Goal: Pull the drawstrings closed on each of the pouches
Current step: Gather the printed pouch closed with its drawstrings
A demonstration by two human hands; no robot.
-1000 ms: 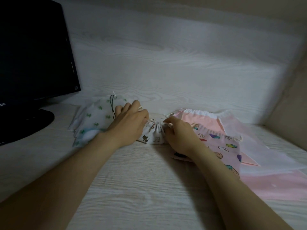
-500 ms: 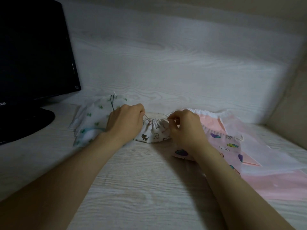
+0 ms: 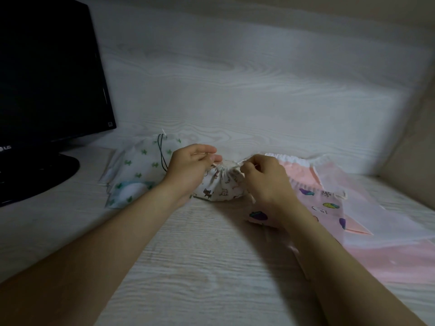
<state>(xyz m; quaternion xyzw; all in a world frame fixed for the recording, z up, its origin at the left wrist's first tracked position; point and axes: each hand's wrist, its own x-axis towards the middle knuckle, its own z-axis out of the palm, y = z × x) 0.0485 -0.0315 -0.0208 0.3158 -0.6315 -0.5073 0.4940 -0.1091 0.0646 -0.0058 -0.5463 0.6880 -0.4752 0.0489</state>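
Centre — cat-print pouch (image 3: 220, 188) on counter (image 3: 200, 260), mouth gathered; left hand (image 3: 190, 171) and right hand (image 3: 264, 183) each pinch its drawstring (image 3: 238, 163). Flanking — green-print pouch (image 3: 141, 165) left, pink pouch (image 3: 329, 205) right.

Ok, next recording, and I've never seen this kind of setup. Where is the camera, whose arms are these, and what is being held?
There is no machine here. A person wears one wide-angle camera on the head, so you look forward and down along their own bare arms. The left hand and right hand meet over a small cat-print pouch on a pale wooden desk. Each hand pinches the drawstring at the pouch's gathered mouth. The cord is thin and hard to make out. A green-print pouch lies to the left and a pink printed pouch to the right. A dark monitor stands at far left.
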